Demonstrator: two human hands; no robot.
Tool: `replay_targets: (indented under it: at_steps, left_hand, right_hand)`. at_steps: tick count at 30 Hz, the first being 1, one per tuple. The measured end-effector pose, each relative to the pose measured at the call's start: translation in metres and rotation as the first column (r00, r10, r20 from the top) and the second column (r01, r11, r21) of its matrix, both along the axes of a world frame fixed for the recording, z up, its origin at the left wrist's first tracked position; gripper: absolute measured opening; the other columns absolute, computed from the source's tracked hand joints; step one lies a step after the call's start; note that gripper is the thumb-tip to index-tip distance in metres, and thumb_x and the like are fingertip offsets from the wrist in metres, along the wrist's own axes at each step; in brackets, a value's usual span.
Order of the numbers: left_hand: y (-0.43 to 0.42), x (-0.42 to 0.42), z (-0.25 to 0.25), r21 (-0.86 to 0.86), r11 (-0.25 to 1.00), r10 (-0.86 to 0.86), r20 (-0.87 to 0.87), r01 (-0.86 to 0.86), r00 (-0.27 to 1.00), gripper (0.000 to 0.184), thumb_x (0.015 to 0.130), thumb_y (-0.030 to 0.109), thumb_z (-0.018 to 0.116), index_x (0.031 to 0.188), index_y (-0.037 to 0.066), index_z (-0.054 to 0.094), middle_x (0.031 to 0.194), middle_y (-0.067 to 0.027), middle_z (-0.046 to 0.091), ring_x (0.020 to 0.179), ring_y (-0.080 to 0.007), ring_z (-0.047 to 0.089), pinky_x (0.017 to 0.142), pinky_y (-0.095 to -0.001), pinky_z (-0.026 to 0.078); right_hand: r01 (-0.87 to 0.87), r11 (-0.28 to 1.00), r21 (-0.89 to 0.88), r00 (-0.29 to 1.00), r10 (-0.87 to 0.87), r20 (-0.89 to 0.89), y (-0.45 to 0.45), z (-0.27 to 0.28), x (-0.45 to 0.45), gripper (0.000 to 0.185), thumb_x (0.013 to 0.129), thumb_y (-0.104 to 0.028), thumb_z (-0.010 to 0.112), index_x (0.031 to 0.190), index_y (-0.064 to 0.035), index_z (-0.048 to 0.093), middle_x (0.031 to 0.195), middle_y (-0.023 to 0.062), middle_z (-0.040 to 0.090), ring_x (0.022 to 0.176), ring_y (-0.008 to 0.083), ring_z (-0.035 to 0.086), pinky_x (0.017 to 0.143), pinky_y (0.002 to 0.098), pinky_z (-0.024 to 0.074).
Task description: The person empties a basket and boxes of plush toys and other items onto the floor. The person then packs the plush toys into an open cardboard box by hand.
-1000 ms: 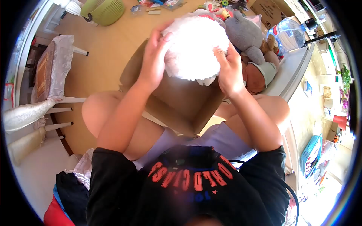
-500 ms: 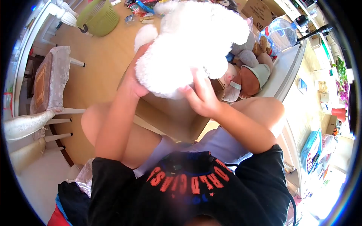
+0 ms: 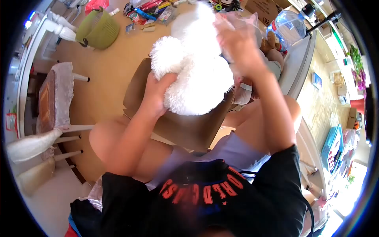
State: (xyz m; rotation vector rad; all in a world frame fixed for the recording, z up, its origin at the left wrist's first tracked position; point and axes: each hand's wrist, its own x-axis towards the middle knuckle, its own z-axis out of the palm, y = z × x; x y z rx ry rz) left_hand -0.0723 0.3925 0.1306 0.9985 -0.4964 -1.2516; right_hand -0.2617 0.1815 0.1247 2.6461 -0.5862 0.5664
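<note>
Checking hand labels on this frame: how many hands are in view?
2. The left hand holds the white plush on its picture-left side; the right hand, blurred, is by the plush's upper right, contact unclear. No other hand shows.

The person wears a black T-shirt (image 3: 158, 213) with short sleeves and curved red letters (image 3: 203, 192), a small red star (image 3: 224, 203) near them on the right, and pale purple cloth shorts (image 3: 233, 150).
</note>
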Motion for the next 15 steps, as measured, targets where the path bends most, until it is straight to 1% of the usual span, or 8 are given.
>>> replay_targets:
  at_steps: [2,4,6,9,11,12,13,15]
  left_hand:
    - [0.002,-0.005,0.01,0.061,0.998,-0.008,0.03,0.006,1.0,0.051,0.085,0.003,0.06,0.133,-0.006,0.048,0.121,-0.0141,0.062,0.102,-0.0226,0.066,0.088,-0.0355,0.055]
    - [0.003,-0.008,0.004,0.038,0.999,-0.02,0.208,0.012,0.978,0.053,0.083,0.001,0.06,0.134,-0.006,0.047,0.121,-0.0125,0.061,0.106,-0.0209,0.063,0.092,-0.0345,0.052]
    - [0.002,-0.012,0.002,0.081,0.996,-0.059,0.318,0.035,0.946,0.058,0.08,-0.002,0.061,0.135,-0.005,0.047,0.121,-0.0095,0.061,0.112,-0.0177,0.058,0.098,-0.0327,0.047]
    - [0.003,-0.018,-0.002,-0.007,0.999,-0.038,0.417,0.044,0.908,0.059,0.079,-0.004,0.061,0.136,-0.003,0.047,0.122,-0.0083,0.06,0.114,-0.017,0.058,0.098,-0.032,0.047]
    - [0.004,-0.028,0.01,-0.079,0.997,0.034,0.347,-0.007,0.937,0.061,0.077,-0.008,0.059,0.137,0.0,0.047,0.125,-0.0058,0.058,0.117,-0.0141,0.055,0.1,-0.0309,0.046]
    - [0.006,-0.029,0.012,-0.097,0.995,0.058,0.432,-0.017,0.9,0.063,0.076,-0.009,0.06,0.137,0.001,0.048,0.128,-0.0074,0.058,0.119,-0.0161,0.055,0.101,-0.0319,0.045]
    - [0.009,-0.03,0.014,-0.112,0.993,0.082,0.509,-0.028,0.857,0.064,0.075,-0.009,0.061,0.136,0.003,0.048,0.13,-0.009,0.058,0.12,-0.0181,0.056,0.102,-0.0329,0.045]
    - [0.006,-0.029,0.014,-0.207,0.978,0.157,0.742,0.001,0.652,0.064,0.073,-0.007,0.065,0.134,0.005,0.051,0.134,-0.0138,0.056,0.12,-0.0255,0.057,0.102,-0.0359,0.044]
  right_hand:
    - [0.442,0.855,0.272,0.867,-0.485,0.114,-0.036,0.019,-0.01,0.031,0.097,-0.027,0.049,0.111,-0.0077,0.068,0.126,0.0111,0.065,0.119,0.0329,0.056,0.108,0.0555,0.0349]
    - [0.185,0.825,0.534,0.792,-0.447,0.416,-0.033,0.044,-0.021,0.042,0.101,-0.035,0.04,0.122,-0.0056,0.062,0.132,0.0163,0.06,0.123,0.0384,0.055,0.106,0.0462,0.0408]
    - [-0.263,0.887,0.38,0.793,-0.026,0.609,0.027,0.058,-0.011,0.055,0.105,-0.043,0.029,0.137,-0.0059,0.054,0.144,0.013,0.053,0.13,0.0358,0.051,0.108,0.0407,0.0395]
    - [-0.55,0.776,0.309,0.835,0.519,0.182,0.072,0.062,0.001,0.062,0.104,-0.049,0.029,0.14,-0.0046,0.052,0.148,0.0127,0.048,0.145,0.0281,0.034,0.116,0.0425,0.0303]
    - [-0.53,0.571,0.627,0.842,0.271,0.465,0.025,0.012,0.005,0.05,0.101,-0.043,0.044,0.137,-0.0094,0.057,0.149,0.0118,0.047,0.141,0.0314,0.04,0.119,0.0515,0.0224]
    - [-0.287,0.861,0.419,0.924,0.134,0.357,-0.003,0.012,0.004,0.052,0.103,-0.044,0.039,0.136,-0.0087,0.057,0.149,0.0163,0.046,0.142,0.0327,0.037,0.119,0.0501,0.0202]
    - [0.053,0.891,0.45,0.907,-0.231,0.351,-0.021,0.011,0.004,0.054,0.105,-0.043,0.033,0.135,-0.0051,0.057,0.149,0.0205,0.045,0.143,0.0345,0.034,0.12,0.0479,0.0184]
    - [0.002,0.863,0.506,0.751,-0.335,0.568,-0.057,0.014,-0.001,0.062,0.104,-0.047,0.032,0.139,0.0013,0.05,0.148,0.022,0.045,0.141,0.0374,0.036,0.119,0.0457,0.0208]
